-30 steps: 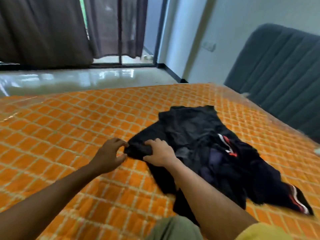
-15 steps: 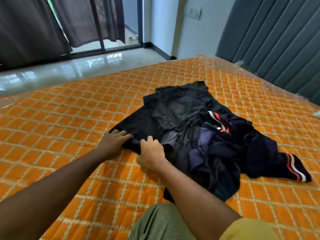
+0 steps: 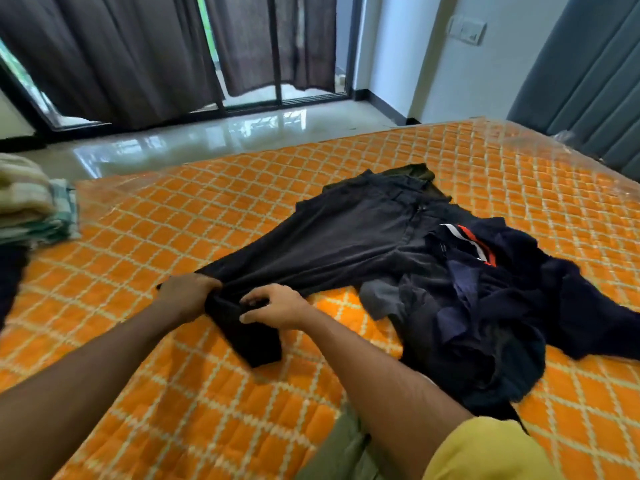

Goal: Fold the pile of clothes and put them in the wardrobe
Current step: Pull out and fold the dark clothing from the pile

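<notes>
fingers (image 3: 209, 284) of the left hand (image 3: 188, 299) curl down over the bunched leg end of the dark trousers (image 3: 346, 244) and clamp the cloth. the right hand (image 3: 277, 306) sits just beside it, its fingers (image 3: 254, 299) bent and hooked into the same bunch of fabric. the two hands are close together, with a short fold of the leg between them. below them a loose flap of that leg lies toward the person on the mattress (image 3: 166, 393).

the trousers lie spread flat across the middle of the bed. the leg runs up and to the right to the waistband at the far end, and the fly seam shows. the pile of clothes (image 3: 491, 323) overlaps their right side. it is a rumpled heap of navy and dark pieces, with a grey bit at its left edge and a white and red striped trim (image 3: 471, 244) on top.

the mattress is orange with pale diamond quilting. at the left edge of the view a folded stack (image 3: 38, 209) of pale and green-checked cloth sits well apart from the trousers.

beyond the bed are a glossy pale floor (image 3: 207, 140), dark curtains (image 3: 114, 57) over glass doors and a white wall with a switch plate (image 3: 467, 29). a grey padded headboard (image 3: 588, 81) stands at the right. a yellow sleeve (image 3: 491, 452) covers the right upper arm.
</notes>
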